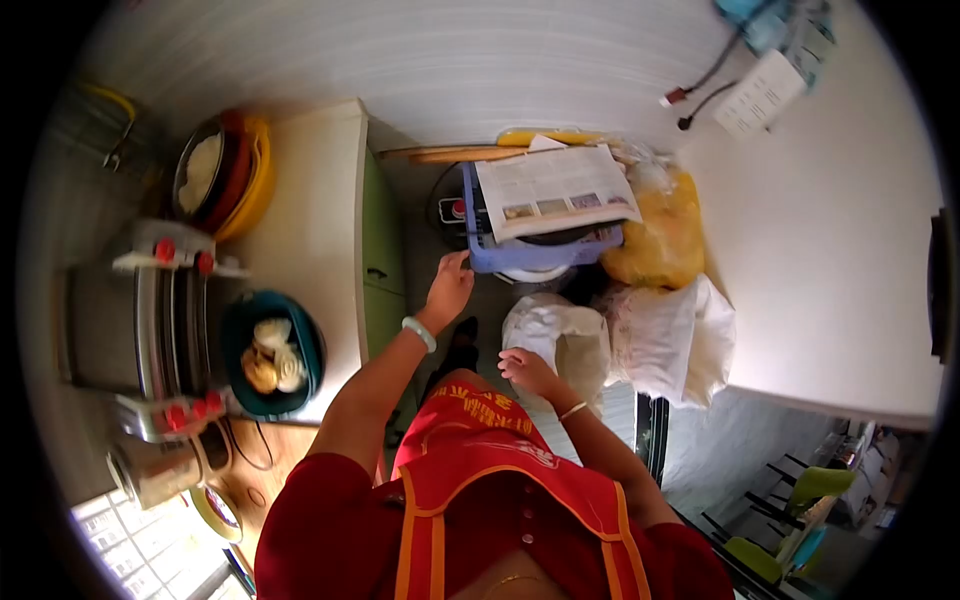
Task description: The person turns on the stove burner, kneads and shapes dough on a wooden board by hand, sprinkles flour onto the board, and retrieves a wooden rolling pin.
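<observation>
My left hand (450, 287), with a pale bangle at the wrist, reaches forward to the near left corner of a blue plastic basket (545, 258). Its fingers are loosely bent and apart; whether they touch the basket I cannot tell. A printed newspaper (555, 185) lies over the top of the basket and hides most of what is inside. My right hand (530, 372) hovers in front of my red apron (480, 425), close to an open white sack (555, 335). Nothing shows in its loosely curled fingers.
Right of the basket are a yellow bag (660, 235) and another white sack (665, 335). A green cabinet (383, 250) stands at left, its counter holding a teal tub (270, 395) and stacked basins (250, 185). A white table (820, 260) is at right, with a power strip (760, 95) above.
</observation>
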Action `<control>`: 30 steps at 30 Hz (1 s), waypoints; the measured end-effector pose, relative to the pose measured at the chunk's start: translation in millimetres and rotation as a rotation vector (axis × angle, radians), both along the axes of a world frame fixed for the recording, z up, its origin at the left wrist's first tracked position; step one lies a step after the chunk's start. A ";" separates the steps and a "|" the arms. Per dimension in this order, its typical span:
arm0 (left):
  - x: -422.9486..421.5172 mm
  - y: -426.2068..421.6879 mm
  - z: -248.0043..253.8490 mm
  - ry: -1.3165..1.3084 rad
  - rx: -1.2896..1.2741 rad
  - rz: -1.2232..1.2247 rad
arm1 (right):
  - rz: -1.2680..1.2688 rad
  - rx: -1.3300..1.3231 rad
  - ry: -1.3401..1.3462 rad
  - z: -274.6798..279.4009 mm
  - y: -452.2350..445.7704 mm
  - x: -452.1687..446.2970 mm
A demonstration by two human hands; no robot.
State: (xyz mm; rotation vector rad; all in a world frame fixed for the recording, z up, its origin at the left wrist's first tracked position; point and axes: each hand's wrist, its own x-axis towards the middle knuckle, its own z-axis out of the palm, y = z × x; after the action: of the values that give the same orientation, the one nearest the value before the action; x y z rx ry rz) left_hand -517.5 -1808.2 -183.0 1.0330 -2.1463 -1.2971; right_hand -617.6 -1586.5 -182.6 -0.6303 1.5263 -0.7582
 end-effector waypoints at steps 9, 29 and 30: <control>-133.4 -210.0 -110.3 -0.346 -0.341 -0.011 | 0.078 0.096 0.132 47.1 -112.6 -15.2; -164.7 -302.3 -119.5 -0.612 -0.712 -0.430 | 0.008 0.252 0.270 26.0 -128.5 -41.4; -163.8 -304.4 -105.7 -0.598 -0.661 -0.415 | 0.062 0.276 0.327 35.7 -131.4 -43.1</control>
State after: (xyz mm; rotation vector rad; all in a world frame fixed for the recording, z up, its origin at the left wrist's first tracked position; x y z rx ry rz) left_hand -681.3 -2112.5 -288.6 0.7596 -3.0502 -0.3238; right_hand -660.7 -1717.9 -146.9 -0.6103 1.8613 -0.3979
